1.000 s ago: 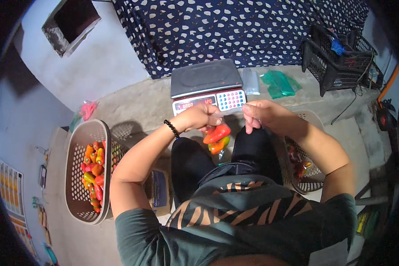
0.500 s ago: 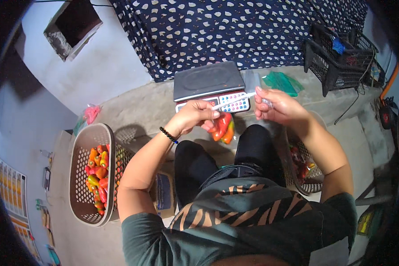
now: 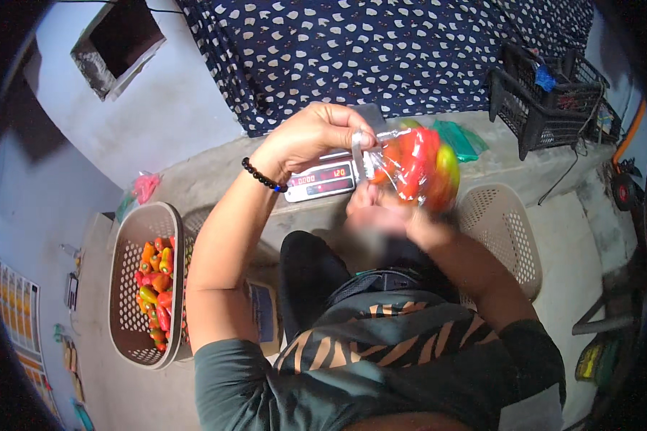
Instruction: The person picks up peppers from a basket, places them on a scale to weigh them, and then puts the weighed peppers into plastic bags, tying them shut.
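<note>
A clear plastic bag of red, orange and green peppers [image 3: 418, 167] hangs in the air in front of me, tilted on its side. My left hand [image 3: 322, 135] pinches its gathered neck, where a whitish strip [image 3: 359, 152] shows by the fingertips. Just below the bag is my right hand [image 3: 389, 215], smeared by motion, so its fingers cannot be read. Behind the bag stands a digital scale [image 3: 320, 181] with a lit red display; my left hand and the bag cover most of its platform.
A brown perforated basket [image 3: 122, 316] with loose peppers [image 3: 158, 287] stands on the left. Another basket [image 3: 499, 223] is at the right. Green plastic [image 3: 461, 140] lies on the ledge, near black crates [image 3: 535, 108]. A patterned dark cloth [image 3: 381, 57] hangs behind.
The bag of peppers has swung up and to the right, from hanging below my hands. My left hand has risen; my right hand has dropped toward me and lies below the bag.
</note>
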Demonstrator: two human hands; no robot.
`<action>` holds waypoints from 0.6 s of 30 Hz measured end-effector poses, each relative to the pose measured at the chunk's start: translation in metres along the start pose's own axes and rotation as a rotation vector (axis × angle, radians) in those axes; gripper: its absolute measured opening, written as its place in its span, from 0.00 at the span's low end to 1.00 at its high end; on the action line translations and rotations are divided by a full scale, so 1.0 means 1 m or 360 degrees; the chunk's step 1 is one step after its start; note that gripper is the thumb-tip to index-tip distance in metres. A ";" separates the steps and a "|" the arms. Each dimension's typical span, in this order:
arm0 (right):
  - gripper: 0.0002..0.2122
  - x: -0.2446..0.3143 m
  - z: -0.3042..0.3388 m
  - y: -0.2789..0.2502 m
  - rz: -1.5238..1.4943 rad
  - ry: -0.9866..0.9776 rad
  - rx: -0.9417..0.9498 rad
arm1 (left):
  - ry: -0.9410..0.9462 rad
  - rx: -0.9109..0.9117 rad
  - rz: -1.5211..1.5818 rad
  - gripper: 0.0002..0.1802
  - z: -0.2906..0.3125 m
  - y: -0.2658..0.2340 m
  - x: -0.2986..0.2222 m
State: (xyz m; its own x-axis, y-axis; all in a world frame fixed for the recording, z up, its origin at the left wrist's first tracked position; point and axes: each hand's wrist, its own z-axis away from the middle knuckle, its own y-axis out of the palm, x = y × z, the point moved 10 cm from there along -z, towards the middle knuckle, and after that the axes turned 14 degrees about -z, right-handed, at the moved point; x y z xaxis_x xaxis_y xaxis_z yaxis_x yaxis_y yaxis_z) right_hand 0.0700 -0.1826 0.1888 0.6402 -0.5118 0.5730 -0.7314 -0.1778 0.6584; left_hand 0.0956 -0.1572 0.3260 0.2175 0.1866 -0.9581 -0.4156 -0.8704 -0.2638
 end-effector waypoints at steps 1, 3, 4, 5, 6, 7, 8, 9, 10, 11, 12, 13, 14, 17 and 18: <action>0.17 0.015 -0.007 -0.010 -0.0023 0.0018 0.0016 | 0.0059 -0.0042 -0.0385 0.05 0.008 -0.006 -0.004; 0.16 0.060 -0.011 -0.060 0.0385 0.0119 -0.0442 | -0.0146 -0.0075 -0.0393 0.05 0.013 -0.013 0.014; 0.16 0.090 -0.006 -0.079 0.0618 0.0143 -0.0692 | -0.0314 -0.0070 -0.0397 0.05 0.008 -0.015 0.028; 0.16 0.103 -0.014 -0.076 0.0748 0.0235 -0.0664 | -0.0456 -0.0100 -0.0346 0.07 0.008 -0.025 0.046; 0.16 0.114 -0.019 -0.069 0.0880 0.0327 -0.0648 | -0.0455 -0.0098 -0.0352 0.07 0.007 -0.032 0.054; 0.17 0.121 -0.022 -0.065 0.0960 0.0363 -0.0692 | -0.0503 -0.0276 -0.0369 0.09 0.007 -0.051 0.064; 0.17 0.121 -0.025 -0.057 0.0963 0.0356 -0.0700 | -0.0547 -0.0450 -0.0380 0.10 0.007 -0.069 0.074; 0.17 0.119 -0.026 -0.057 0.1050 0.0348 -0.0904 | -0.0533 -0.0411 -0.0097 0.11 0.006 -0.072 0.083; 0.17 0.120 -0.024 -0.061 0.1137 0.0337 -0.1108 | -0.0535 -0.0411 -0.0093 0.11 0.006 -0.075 0.094; 0.17 0.117 -0.026 -0.063 0.1106 0.0290 -0.1088 | -0.0563 -0.0477 0.0160 0.10 0.003 -0.074 0.104; 0.17 0.116 -0.025 -0.064 0.1111 0.0290 -0.1097 | -0.0590 -0.0541 0.0413 0.09 0.001 -0.073 0.116; 0.16 0.117 -0.021 -0.069 0.1083 0.0266 -0.1194 | -0.0515 -0.0482 0.0607 0.09 -0.007 -0.069 0.122; 0.15 0.119 -0.017 -0.073 0.1050 0.0241 -0.1291 | -0.0515 -0.0477 0.0610 0.09 -0.010 -0.066 0.129; 0.15 0.120 -0.012 -0.081 0.1134 0.0207 -0.1357 | -0.0499 -0.0471 0.0810 0.13 -0.019 -0.055 0.149; 0.15 0.120 -0.010 -0.082 0.1162 0.0201 -0.1384 | -0.0528 -0.0503 0.0790 0.14 -0.018 -0.054 0.158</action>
State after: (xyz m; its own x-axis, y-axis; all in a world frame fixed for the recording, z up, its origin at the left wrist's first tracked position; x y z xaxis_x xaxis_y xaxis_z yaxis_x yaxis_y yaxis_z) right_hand 0.2093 -0.2205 0.2084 0.1839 -0.1566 0.9704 -0.5599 0.7947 0.2344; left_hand 0.1687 -0.0892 0.1906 -0.2365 -0.1837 -0.9541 -0.1071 -0.9711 0.2135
